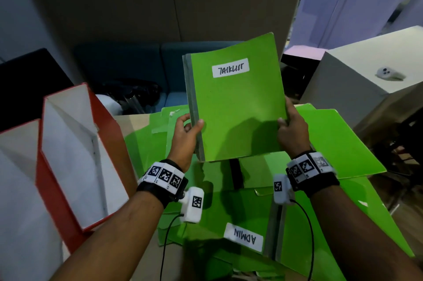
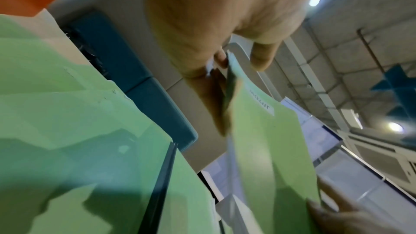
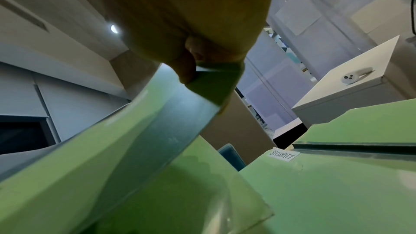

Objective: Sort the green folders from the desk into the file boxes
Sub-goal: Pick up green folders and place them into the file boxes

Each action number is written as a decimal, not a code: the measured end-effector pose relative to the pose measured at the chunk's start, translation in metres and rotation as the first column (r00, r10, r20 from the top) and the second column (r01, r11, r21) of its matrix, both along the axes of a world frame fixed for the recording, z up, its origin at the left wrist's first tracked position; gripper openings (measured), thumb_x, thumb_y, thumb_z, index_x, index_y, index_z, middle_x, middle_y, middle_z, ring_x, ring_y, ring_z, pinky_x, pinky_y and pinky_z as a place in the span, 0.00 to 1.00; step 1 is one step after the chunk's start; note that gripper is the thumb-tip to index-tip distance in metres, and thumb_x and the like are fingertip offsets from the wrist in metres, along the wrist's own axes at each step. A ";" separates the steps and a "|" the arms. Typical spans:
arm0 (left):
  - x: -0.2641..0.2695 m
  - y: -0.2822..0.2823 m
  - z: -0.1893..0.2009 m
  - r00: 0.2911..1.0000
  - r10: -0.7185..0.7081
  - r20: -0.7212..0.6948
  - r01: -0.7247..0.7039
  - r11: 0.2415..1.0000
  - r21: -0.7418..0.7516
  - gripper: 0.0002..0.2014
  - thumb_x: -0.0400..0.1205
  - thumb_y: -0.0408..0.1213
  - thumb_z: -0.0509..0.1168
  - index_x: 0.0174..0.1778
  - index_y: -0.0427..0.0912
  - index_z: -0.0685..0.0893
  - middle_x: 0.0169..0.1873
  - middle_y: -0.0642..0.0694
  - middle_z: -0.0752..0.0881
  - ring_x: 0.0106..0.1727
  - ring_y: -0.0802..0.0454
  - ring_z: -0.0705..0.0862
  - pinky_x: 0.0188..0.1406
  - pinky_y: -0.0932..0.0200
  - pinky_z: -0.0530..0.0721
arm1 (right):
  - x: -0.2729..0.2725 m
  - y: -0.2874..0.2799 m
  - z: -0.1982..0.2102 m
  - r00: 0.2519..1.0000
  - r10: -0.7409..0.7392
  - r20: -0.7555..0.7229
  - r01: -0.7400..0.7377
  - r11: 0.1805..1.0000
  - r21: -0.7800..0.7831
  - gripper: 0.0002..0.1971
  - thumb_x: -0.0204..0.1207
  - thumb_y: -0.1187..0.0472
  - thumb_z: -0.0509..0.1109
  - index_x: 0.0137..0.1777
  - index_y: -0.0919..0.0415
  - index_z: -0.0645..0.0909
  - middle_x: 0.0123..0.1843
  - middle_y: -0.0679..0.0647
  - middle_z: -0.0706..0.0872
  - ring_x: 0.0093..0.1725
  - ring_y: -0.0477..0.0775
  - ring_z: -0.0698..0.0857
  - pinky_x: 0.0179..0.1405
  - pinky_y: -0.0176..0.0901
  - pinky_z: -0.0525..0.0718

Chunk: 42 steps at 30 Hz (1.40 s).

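I hold a green folder labelled TASKLIST (image 1: pixel 235 102) upright above the desk with both hands. My left hand (image 1: pixel 188 127) pinches its grey spine edge, thumb on the front cover. My right hand (image 1: pixel 289 125) grips the opposite edge. The left wrist view shows the same folder (image 2: pixel 270 140) pinched at its spine by my left hand (image 2: pixel 236 56); the right wrist view shows my right hand (image 3: pixel 193 63) closed on the folder's edge (image 3: pixel 157 131). Below lies a pile of several green folders (image 1: pixel 332 138), one labelled ADMIN (image 1: pixel 243 238), another SECURITY (image 3: pixel 283 156). Two red file boxes (image 1: pixel 75 157) stand open at the left.
A white cabinet (image 1: pixel 366 70) with a small white controller (image 1: pixel 390 74) on top stands at the right. A teal sofa (image 1: pixel 137 63) and a dark bag (image 1: pixel 135 93) lie beyond the desk's far edge. Cables trail from both wrist cameras.
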<state>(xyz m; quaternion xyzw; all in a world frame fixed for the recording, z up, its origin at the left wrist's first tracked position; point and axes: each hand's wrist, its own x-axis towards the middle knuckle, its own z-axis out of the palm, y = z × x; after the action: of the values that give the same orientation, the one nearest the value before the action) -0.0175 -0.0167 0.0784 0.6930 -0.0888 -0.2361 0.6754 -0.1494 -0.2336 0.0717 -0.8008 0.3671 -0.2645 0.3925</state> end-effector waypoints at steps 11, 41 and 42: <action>0.005 0.040 0.010 0.963 0.062 0.262 -0.081 0.995 0.061 0.21 0.86 0.28 0.60 0.74 0.40 0.65 0.62 0.42 0.81 0.64 0.50 0.80 0.68 0.51 0.77 | 0.051 0.034 -0.008 0.986 0.078 -0.144 -0.090 0.993 -0.075 0.34 0.82 0.65 0.63 0.85 0.55 0.52 0.73 0.67 0.74 0.70 0.65 0.73 0.68 0.50 0.70; 0.039 0.261 0.111 0.567 0.679 0.466 -0.606 0.728 -0.322 0.29 0.84 0.30 0.65 0.78 0.46 0.60 0.58 0.35 0.79 0.48 0.63 0.79 0.57 0.59 0.84 | 0.196 0.271 0.069 0.730 0.682 0.038 -0.638 0.701 -0.318 0.26 0.80 0.51 0.67 0.78 0.45 0.68 0.83 0.57 0.61 0.81 0.58 0.61 0.80 0.60 0.59; 0.038 0.267 0.115 0.552 0.701 0.451 -0.612 0.708 -0.352 0.29 0.84 0.30 0.64 0.78 0.45 0.58 0.56 0.35 0.79 0.46 0.64 0.79 0.54 0.61 0.84 | 0.194 0.288 0.073 0.667 0.742 0.061 -0.685 0.644 -0.340 0.26 0.79 0.49 0.67 0.78 0.44 0.69 0.83 0.57 0.61 0.81 0.57 0.61 0.80 0.61 0.60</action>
<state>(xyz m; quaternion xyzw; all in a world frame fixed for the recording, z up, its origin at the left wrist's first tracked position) 0.0206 0.2501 0.1934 0.6578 -0.0327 0.2533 0.7086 0.0447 0.0542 0.1443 -0.8985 -0.0632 -0.2149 0.3776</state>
